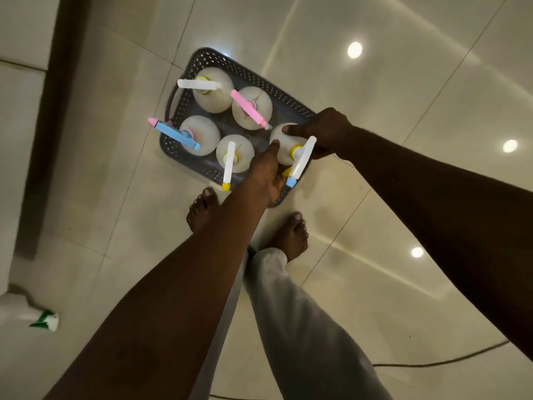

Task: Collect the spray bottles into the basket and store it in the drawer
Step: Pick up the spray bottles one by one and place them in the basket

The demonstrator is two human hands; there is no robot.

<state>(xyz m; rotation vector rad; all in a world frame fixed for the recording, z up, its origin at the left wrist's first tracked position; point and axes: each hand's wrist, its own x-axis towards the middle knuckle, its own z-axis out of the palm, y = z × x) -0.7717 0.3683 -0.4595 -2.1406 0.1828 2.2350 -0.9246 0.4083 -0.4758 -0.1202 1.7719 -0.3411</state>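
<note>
A grey perforated basket (288, 103) stands on the tiled floor ahead of my bare feet. Several white spray bottles stand upright in it: one with a white trigger (215, 95), one with a pink trigger (253, 109), one with a blue and pink trigger (202, 134), one with a white, yellow-tipped trigger (235, 153). A fifth bottle (284, 150), with a yellow collar and blue-tipped white trigger, sits at the basket's near right corner. My right hand (324, 131) grips its body from the right, while my left hand (266, 171) touches it from the left.
Another white bottle with a green trigger (31, 314) lies on the floor at the lower left. A dark cupboard base or plinth (49, 125) runs along the left. A black cable (438, 362) crosses the floor at the lower right. My feet (291, 235) stand just behind the basket.
</note>
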